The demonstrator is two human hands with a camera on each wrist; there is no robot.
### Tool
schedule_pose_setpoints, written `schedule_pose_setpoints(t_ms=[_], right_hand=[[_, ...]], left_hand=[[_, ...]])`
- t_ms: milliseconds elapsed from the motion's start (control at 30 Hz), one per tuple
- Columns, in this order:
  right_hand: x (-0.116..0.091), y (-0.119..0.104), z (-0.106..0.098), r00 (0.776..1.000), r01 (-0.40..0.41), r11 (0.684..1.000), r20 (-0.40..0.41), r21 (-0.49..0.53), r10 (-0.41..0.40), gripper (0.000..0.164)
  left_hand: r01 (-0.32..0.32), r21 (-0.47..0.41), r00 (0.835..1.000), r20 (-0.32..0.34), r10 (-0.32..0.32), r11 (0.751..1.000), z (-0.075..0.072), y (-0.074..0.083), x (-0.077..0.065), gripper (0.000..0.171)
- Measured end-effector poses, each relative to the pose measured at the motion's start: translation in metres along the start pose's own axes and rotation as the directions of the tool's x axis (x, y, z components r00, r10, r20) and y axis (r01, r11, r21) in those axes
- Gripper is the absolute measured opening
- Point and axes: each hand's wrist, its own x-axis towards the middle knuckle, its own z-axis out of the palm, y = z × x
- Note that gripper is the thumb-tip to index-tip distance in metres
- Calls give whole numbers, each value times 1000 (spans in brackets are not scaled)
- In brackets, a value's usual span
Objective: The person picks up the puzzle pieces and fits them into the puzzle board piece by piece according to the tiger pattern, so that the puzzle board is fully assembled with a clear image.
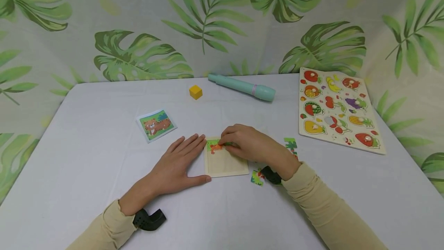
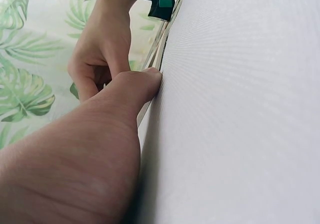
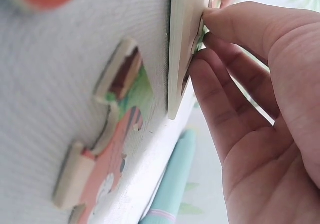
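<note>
A shallow wooden puzzle tray (image 1: pixel 227 167) lies on the white table between the hands. In its far left corner sits a green and orange puzzle section (image 1: pixel 213 146). My left hand (image 1: pixel 177 165) rests flat along the tray's left side, fingers straight, with the thumb at the near left corner. From the right, my right hand (image 1: pixel 251 144) reaches over the tray and pinches a puzzle piece (image 3: pixel 200 37) between thumb and fingers at the tray's surface. Most of that piece is hidden by the fingers. Loose puzzle pieces (image 1: pixel 257 178) lie right of the tray, partly under the right wrist.
A tiger picture card (image 1: pixel 157 125) lies to the left behind the left hand. Toward the back are a yellow cube (image 1: pixel 195 92) and a pale green tube-shaped object (image 1: pixel 243 86). A fruit peg board (image 1: pixel 340 111) lies at the right. Leaf-print cloth hangs behind the table.
</note>
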Motion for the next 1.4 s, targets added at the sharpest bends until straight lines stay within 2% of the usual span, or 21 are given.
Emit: schedule_pose_setpoints(t_ms=[400, 867, 1400], right_hand=[[0, 1, -6, 999, 45, 999, -20, 30, -44, 18], [-20, -6, -22, 999, -19, 992, -46, 125, 25, 23], [-49, -6, -34, 994, -47, 991, -94, 127, 59, 26]], left_hand=[[-4, -8, 1000, 1, 4, 1000, 0, -1, -1, 100], [6, -13, 1000, 10, -6, 1000, 0, -1, -1, 99], [-4, -10, 1000, -7, 4, 1000, 0, 0, -1, 99]])
